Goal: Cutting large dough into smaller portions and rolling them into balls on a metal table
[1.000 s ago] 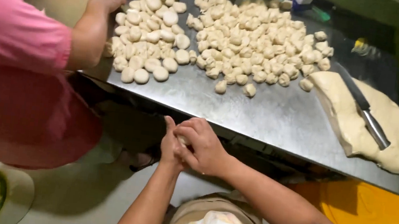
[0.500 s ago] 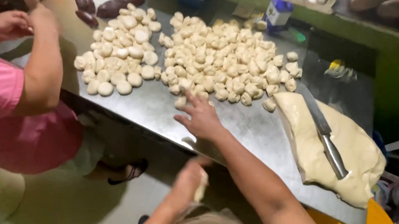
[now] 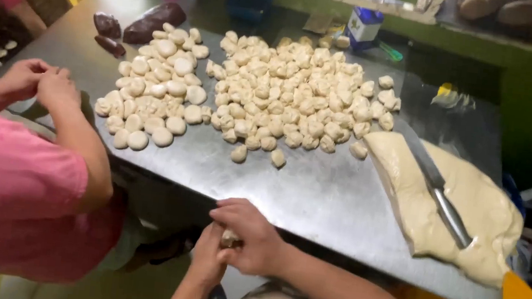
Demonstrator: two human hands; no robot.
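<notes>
Left hand [image 3: 208,256] and right hand [image 3: 249,234] pressed together around a small dough piece [image 3: 229,237], shaping it. Held at the steel surface [image 3: 314,195] edge, near the cut pieces [image 3: 285,98].

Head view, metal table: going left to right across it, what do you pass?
Co-worker's hands at the left edge → dark purple dough pieces → rounded dough balls → heap of rough-cut dough pieces → knife lying on the big dough slab.
</notes>
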